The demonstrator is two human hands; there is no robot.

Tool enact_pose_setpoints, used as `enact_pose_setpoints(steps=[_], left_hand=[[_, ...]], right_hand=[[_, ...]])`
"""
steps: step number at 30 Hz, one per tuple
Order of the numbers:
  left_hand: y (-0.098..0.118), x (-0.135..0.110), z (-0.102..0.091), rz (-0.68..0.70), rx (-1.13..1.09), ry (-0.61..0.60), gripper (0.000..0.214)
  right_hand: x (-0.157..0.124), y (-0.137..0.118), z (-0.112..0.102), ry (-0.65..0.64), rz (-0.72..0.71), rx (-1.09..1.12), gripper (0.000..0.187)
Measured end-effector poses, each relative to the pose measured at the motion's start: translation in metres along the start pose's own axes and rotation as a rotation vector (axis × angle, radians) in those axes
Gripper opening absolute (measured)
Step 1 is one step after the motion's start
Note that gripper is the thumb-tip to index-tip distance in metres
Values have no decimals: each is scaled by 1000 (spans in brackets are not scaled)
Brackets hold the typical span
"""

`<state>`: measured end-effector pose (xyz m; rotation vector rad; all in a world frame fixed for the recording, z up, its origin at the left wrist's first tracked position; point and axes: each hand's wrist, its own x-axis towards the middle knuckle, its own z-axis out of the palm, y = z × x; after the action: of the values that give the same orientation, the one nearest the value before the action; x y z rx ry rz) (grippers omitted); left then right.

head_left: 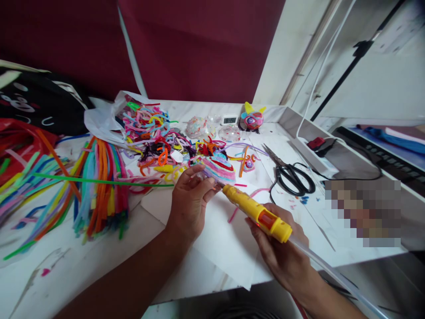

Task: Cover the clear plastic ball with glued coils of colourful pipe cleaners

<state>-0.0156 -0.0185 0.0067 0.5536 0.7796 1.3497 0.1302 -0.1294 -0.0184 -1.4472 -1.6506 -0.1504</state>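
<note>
My left hand (191, 199) is closed on a small striped pipe-cleaner piece (219, 169) in pink, red, blue and white, holding it just above the white table (83, 261). My right hand (282, 248) grips a yellow glue gun (257, 213) with an orange window. Its nozzle points up and left and touches the lower edge of the striped piece. A clear glue stick (332, 274) sticks out behind the gun toward the lower right.
Bundles of coloured pipe cleaners (96, 186) lie at left, a tangled pile of cut ones (156, 137) behind. Black scissors (292, 175) lie at right. A small display (229, 119), clear domes (229, 132) and a colourful figure (253, 118) stand at the back. A white power strip (315, 153) sits far right.
</note>
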Motion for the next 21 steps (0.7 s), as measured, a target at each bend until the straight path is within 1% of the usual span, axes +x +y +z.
enact_pose_setpoints(steps=[7,11,14,21], left_hand=[[0,0,2,2,-8,8,41],[0,0,1,7,-7,10,41],[0,0,1,4,-1,10,42],[-1,0,1,6,11,20,47]], right_hand=[[-4,7,0,-55,-48,-56,29],[-4,9,0,-58,-89,-88,30],[-1,7,0,-49,-107,-101,27],[3,4,-2,-59,-90,-133,20]])
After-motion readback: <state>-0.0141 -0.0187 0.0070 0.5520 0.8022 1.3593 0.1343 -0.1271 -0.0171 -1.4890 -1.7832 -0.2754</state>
